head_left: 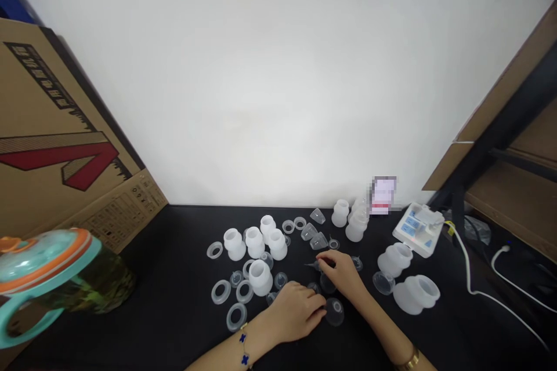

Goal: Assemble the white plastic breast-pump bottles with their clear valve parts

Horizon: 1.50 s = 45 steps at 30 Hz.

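Note:
My left hand, a bracelet at its wrist, is closed, thumb and fingertips at the left edge of a clear dome-shaped cap. Just beyond it, my right hand pinches a small clear silicone piece with a thin tip. Under and between the hands lie more clear pieces, partly hidden. To the left stand several white bottles with open necks. Around them are translucent rings and round clear discs. Several clear cups lie on their sides behind my right hand.
Two white bottles lie tilted at the right, by a white power strip with cables. More bottles stand near the wall, beside a blurred-out upright item. A lidded jug and a cardboard box are at the left.

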### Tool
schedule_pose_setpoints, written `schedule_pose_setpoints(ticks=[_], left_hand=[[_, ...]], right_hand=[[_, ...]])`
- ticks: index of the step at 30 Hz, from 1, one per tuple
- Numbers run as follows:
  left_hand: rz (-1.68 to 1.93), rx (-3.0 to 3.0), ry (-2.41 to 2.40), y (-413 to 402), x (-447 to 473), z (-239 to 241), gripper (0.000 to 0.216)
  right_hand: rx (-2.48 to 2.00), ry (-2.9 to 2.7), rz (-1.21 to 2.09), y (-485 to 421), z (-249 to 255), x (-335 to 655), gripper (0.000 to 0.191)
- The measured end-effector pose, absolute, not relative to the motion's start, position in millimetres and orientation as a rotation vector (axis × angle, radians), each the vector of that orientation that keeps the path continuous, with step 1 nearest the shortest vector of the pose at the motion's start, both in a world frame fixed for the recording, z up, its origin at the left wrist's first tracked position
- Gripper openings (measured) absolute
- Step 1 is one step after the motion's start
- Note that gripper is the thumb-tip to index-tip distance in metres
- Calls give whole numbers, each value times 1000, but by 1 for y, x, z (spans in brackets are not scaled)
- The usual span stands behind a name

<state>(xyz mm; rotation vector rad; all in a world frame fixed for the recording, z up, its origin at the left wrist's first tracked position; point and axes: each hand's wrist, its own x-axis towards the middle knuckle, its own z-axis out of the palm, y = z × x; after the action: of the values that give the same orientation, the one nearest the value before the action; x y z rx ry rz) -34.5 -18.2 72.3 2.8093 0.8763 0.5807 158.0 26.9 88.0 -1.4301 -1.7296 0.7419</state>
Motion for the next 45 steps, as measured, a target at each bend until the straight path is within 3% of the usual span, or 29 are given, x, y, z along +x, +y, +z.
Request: schedule_pose_setpoints(ticks=[10,19,45], left_hand=[[562,2824,874,-17,-34,71,7],[533,2826,894,-17,-33,73,8],[513,2848,893,-19,-34,77,6]], right_hand=[[-1347,-1405,959,35,90,164,27],[-1062,-708,1416,34,96,165,38],[-1011,-559,1524,34,97,167,33]])
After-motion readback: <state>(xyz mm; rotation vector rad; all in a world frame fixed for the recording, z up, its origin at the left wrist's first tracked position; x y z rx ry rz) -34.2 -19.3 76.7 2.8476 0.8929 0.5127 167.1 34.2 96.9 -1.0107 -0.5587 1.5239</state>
